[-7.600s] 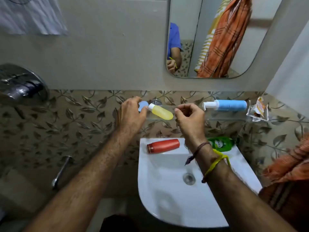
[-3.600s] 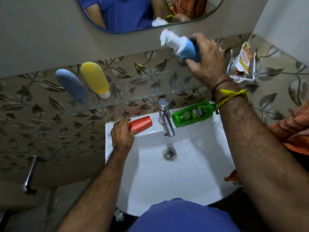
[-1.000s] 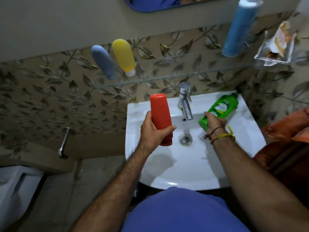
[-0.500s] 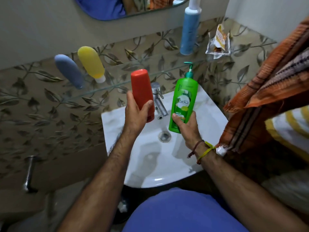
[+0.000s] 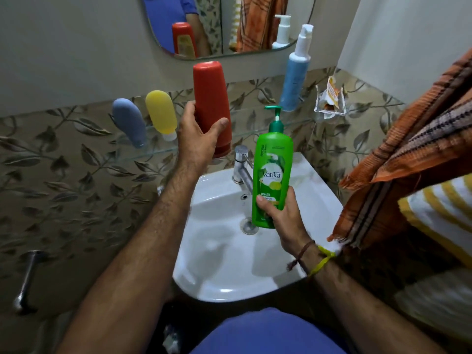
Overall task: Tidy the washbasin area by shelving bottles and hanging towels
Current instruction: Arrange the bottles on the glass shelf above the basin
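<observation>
My left hand (image 5: 198,135) grips the red bottle (image 5: 210,98) cap-down, raised in front of the glass shelf (image 5: 158,151). My right hand (image 5: 282,215) holds the green pump bottle (image 5: 272,169) upright by its base, above the white washbasin (image 5: 224,264). On the shelf stand a grey-blue bottle (image 5: 129,121) and a yellow bottle (image 5: 161,114), both cap-down, at the left. A tall blue pump bottle (image 5: 293,77) stands upright at the right end. An orange striped towel (image 5: 413,144) and a yellow-and-white striped towel (image 5: 441,213) hang at my right.
A chrome tap (image 5: 241,164) rises at the back of the basin, just behind the green bottle. A clear holder with sachets (image 5: 330,100) is fixed to the wall right of the shelf. The mirror (image 5: 224,24) hangs above. A metal pipe (image 5: 25,279) juts from the lower left wall.
Both hands took bottles off the basin rim and lifted them. The red bottle has risen to shelf height; the green bottle is now upright over the basin. The blue pump bottle was stood up on the shelf.
</observation>
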